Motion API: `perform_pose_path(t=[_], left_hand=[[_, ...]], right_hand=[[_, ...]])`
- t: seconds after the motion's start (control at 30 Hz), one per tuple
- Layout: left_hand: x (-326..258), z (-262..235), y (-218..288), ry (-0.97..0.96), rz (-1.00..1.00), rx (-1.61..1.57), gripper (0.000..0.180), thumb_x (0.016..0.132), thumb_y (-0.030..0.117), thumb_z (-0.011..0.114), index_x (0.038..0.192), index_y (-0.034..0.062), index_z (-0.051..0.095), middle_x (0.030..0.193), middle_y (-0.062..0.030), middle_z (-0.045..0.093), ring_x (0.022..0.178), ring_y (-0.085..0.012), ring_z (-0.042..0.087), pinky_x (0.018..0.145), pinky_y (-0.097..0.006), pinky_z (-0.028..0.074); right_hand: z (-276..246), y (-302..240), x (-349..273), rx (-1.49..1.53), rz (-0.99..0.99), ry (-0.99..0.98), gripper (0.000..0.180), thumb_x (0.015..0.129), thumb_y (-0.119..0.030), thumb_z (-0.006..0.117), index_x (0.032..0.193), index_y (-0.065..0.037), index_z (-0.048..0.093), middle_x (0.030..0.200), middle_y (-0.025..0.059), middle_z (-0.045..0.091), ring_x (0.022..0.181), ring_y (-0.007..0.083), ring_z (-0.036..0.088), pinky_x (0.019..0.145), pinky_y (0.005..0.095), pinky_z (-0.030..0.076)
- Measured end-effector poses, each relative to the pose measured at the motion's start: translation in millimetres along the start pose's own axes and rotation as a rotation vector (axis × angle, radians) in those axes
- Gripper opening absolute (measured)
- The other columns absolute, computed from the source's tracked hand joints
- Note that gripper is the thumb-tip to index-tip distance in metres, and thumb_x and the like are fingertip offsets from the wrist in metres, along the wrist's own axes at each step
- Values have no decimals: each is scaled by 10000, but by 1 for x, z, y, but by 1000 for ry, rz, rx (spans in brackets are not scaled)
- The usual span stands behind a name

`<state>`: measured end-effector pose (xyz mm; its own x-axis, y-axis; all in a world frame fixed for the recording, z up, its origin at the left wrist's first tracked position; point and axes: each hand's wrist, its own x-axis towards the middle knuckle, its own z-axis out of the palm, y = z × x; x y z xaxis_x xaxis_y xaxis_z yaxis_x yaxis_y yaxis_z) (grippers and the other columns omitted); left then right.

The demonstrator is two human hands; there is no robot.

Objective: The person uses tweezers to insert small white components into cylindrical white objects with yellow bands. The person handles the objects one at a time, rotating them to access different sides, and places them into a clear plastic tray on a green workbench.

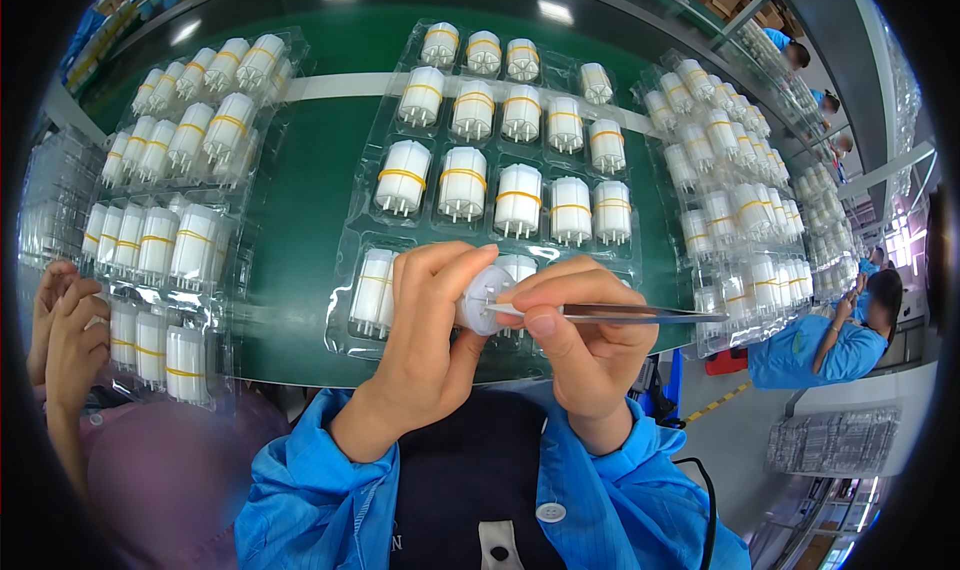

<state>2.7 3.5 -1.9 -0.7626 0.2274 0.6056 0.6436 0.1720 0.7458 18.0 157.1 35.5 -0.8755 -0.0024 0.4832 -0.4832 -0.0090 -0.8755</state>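
Observation:
Between the fingers and thumb of my left hand (422,330) is a white cylindrical plastic part (476,302), its round pinned end turned to the right. My right hand (590,335) pinches a pair of tweezers (645,316), metal with pale tips. Those tips meet the part's pinned face, or lie right at it. Just beyond both hands, a clear plastic tray (352,238) carries rows of similar white parts (463,184), each with an orange band and metal pins. My hands cover some of the nearest row.
More loaded trays stand to the left (220,270) and right (665,205) on the green work surface (300,210). At the left edge, a neighbour's hands (72,320) are raised beside the left tray. A person in blue (815,345) sits farther right, near stacked clear trays (835,442).

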Motion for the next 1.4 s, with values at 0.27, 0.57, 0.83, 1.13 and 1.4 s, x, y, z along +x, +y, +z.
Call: perform_pose_path(t=[0.27,0.57,0.83,1.13,1.4], left_hand=[[1,-2,1,-13,16,17,655,691,-123,662,1313,-21,483,1169,-206,504,1029,-374,504,888,-424,421],[4,-2,2,-35,66,110,659,670,-121,657,1303,-30,496,1162,-207,505,1028,-389,499,904,-452,421],[1,-8,0,-139,-67,-194,666,700,-81,645,1342,-39,472,1197,-214,504,1067,-380,501,934,-424,414],[0,-11,0,-200,-157,-359,640,762,-36,625,1374,-44,438,1236,-212,498,1110,-372,492,972,-416,400],[2,-15,-1,-234,-170,-395,621,790,-7,632,1379,-36,437,1242,-200,500,1120,-351,495,981,-404,397]], right_hand=[[-3,-2,2,-41,-44,-44,112,807,27,705,918,36,696,874,149,698,787,207,664,709,292,514],[-2,-17,10,-300,-93,-143,122,778,22,720,897,20,698,849,135,688,754,223,670,664,291,517],[-17,-13,18,-99,-119,-175,136,774,12,715,909,17,707,886,148,698,800,225,671,697,308,528],[-21,-10,25,-100,-124,-222,140,758,1,723,895,25,705,881,157,699,809,231,672,717,305,530],[-22,-12,30,-112,-139,-248,131,747,-5,727,872,25,700,861,155,702,776,237,678,682,307,533]])
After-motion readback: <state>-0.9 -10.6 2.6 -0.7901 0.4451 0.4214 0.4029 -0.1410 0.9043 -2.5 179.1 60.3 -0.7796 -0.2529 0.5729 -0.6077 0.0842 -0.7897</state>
